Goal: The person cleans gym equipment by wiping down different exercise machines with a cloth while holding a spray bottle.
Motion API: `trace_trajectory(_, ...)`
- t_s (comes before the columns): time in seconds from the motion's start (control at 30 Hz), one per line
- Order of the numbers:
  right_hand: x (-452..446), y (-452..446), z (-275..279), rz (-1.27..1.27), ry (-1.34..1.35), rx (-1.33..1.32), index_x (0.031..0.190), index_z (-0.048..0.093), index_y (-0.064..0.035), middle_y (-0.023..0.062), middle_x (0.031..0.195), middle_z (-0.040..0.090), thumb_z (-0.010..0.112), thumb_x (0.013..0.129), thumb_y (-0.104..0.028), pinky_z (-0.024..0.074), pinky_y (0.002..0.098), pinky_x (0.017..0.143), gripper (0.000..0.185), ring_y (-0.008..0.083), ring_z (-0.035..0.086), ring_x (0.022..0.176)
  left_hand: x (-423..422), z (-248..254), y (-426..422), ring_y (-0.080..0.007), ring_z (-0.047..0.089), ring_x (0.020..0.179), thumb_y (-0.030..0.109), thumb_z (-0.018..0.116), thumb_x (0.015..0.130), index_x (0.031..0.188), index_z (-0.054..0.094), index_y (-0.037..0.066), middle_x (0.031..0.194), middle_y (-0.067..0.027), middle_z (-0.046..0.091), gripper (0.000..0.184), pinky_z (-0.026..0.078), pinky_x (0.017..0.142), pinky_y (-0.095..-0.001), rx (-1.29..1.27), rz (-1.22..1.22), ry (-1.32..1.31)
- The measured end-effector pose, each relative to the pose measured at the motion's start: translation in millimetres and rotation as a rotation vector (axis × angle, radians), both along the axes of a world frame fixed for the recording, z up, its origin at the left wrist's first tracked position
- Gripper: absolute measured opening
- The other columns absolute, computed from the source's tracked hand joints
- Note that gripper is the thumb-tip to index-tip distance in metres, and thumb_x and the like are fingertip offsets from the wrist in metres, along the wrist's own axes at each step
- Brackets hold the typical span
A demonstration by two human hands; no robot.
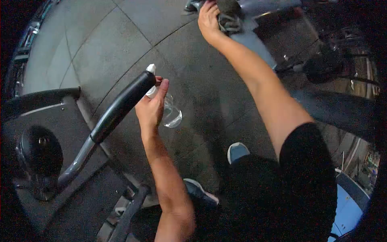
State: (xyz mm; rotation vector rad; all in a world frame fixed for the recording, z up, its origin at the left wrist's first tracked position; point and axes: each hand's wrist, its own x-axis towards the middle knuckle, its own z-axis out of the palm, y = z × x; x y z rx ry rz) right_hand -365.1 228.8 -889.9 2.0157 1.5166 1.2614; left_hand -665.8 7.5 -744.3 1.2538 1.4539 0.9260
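My left hand (150, 111) is closed around a clear spray bottle (172, 117) with a white nozzle. The bottle is tilted, and a black padded handle (123, 101) passes in front of part of its top. Farther ahead, my right hand (208, 21) reaches out at the top of the view, its fingers closed on a dark grey cloth (229, 24). That cloth lies against a dark, rounded part of a machine (229, 7); the exact contact is blurred.
Gym equipment with a grey metal bar (76, 163) and a round black knob-like part (39, 155) stands on the left. More machine frame (258, 44) is at the upper right. Dark floor tiles (189, 72) lie between. My shoes (238, 153) are below.
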Motion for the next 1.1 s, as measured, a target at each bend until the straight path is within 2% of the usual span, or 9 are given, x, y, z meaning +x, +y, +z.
trace_trajectory(0.03, 3, 13, -18, -0.024, 0.047, -0.011, 0.145, 0.046, 0.0066, 0.0240, 0.148, 0.047, 0.040, 0.101, -0.015, 0.0430, 0.0438, 0.104, 0.049, 0.0367, 0.052, 0.128, -1, 4, 0, -0.0119, 0.062, 0.088, 0.028, 0.081, 0.087, 0.103, 0.071, 0.003, 0.093, -0.0008, 0.068, 0.030, 0.049, 0.081, -0.0286, -0.023, 0.000, 0.045)
trace_trajectory(0.17, 29, 5, -22, -0.022, -0.027, -0.157, 0.149, 0.041, 0.0057, 0.0253, 0.151, 0.043, 0.035, 0.103, -0.013, 0.0413, 0.0480, 0.106, 0.050, 0.0399, 0.049, 0.131, 6, 14, 3, -0.0079, 0.061, 0.082, 0.018, 0.078, 0.089, 0.104, 0.073, 0.002, 0.093, -0.0021, 0.072, 0.022, 0.046, 0.073, -0.0219, -0.002, 0.003, 0.136)
trace_trajectory(0.23, 51, -1, -48, 0.028, 0.105, -0.178, 0.151, 0.033, 0.0084, 0.0318, 0.156, 0.031, 0.047, 0.102, -0.026, 0.0361, 0.0552, 0.111, 0.062, 0.0470, 0.040, 0.139, 12, 20, 6, -0.0085, 0.063, 0.084, 0.018, 0.078, 0.090, 0.105, 0.073, 0.002, 0.094, -0.0026, 0.072, 0.023, 0.047, 0.074, -0.0224, -0.013, 0.036, 0.133)
trace_trajectory(0.27, 42, -58, 15, 0.179, -0.028, -0.136, 0.141, 0.049, 0.0108, 0.0386, 0.139, 0.049, 0.051, 0.095, -0.018, 0.0512, 0.0412, 0.089, 0.055, 0.0375, 0.060, 0.113, 14, 17, 6, -0.0091, 0.064, 0.085, 0.019, 0.078, 0.090, 0.106, 0.073, 0.002, 0.095, -0.0030, 0.073, 0.023, 0.048, 0.075, -0.0229, -0.022, 0.075, 0.112)
trace_trajectory(0.4, 53, -192, 40, 0.228, -0.162, -0.180, 0.143, 0.048, 0.0081, 0.0314, 0.143, 0.049, 0.049, 0.095, -0.016, 0.0496, 0.0301, 0.090, 0.054, 0.0284, 0.060, 0.114, 9, 30, 1, -0.0106, 0.067, 0.088, 0.019, 0.078, 0.090, 0.104, 0.074, 0.002, 0.094, -0.0026, 0.073, 0.022, 0.050, 0.079, -0.0249, 0.198, 0.063, -0.006)
trace_trajectory(0.63, 45, -377, 86, 0.157, 0.054, -0.500, 0.144, 0.047, 0.0073, 0.0339, 0.146, 0.046, 0.048, 0.094, -0.015, 0.0492, 0.0296, 0.097, 0.055, 0.0360, 0.056, 0.126, -3, 24, 3, -0.0106, 0.065, 0.086, 0.022, 0.083, 0.086, 0.101, 0.073, 0.003, 0.094, -0.0028, 0.070, 0.026, 0.050, 0.078, -0.0254, 0.086, -0.028, -0.221)
trace_trajectory(0.77, 18, -314, 70, 0.105, -0.005, -0.345, 0.143, 0.047, 0.0076, 0.0343, 0.146, 0.046, 0.047, 0.095, -0.014, 0.0472, 0.0360, 0.103, 0.053, 0.0429, 0.052, 0.131, -7, -9, 10, -0.0102, 0.062, 0.086, 0.027, 0.082, 0.086, 0.101, 0.072, 0.006, 0.091, 0.0001, 0.069, 0.026, 0.049, 0.078, -0.0266, 0.066, -0.054, -0.147)
trace_trajectory(0.87, -4, -242, 60, -0.044, -0.006, -0.236, 0.142, 0.049, 0.0076, 0.0361, 0.144, 0.046, 0.045, 0.097, -0.014, 0.0446, 0.0561, 0.104, 0.051, 0.0537, 0.048, 0.131, 2, -19, 12, -0.0110, 0.061, 0.085, 0.030, 0.082, 0.086, 0.102, 0.071, 0.006, 0.092, -0.0001, 0.067, 0.031, 0.048, 0.080, -0.0275, 0.065, -0.023, -0.188)
trace_trajectory(1.1, -25, -86, 35, -0.066, -0.001, -0.068, 0.144, 0.047, 0.0069, 0.0380, 0.142, 0.046, 0.043, 0.098, -0.014, 0.0447, 0.0561, 0.103, 0.051, 0.0530, 0.050, 0.128, 2, -13, 4, -0.0145, 0.065, 0.089, 0.029, 0.081, 0.086, 0.106, 0.071, 0.005, 0.097, -0.0050, 0.070, 0.033, 0.050, 0.082, -0.0304, -0.072, 0.023, 0.044)
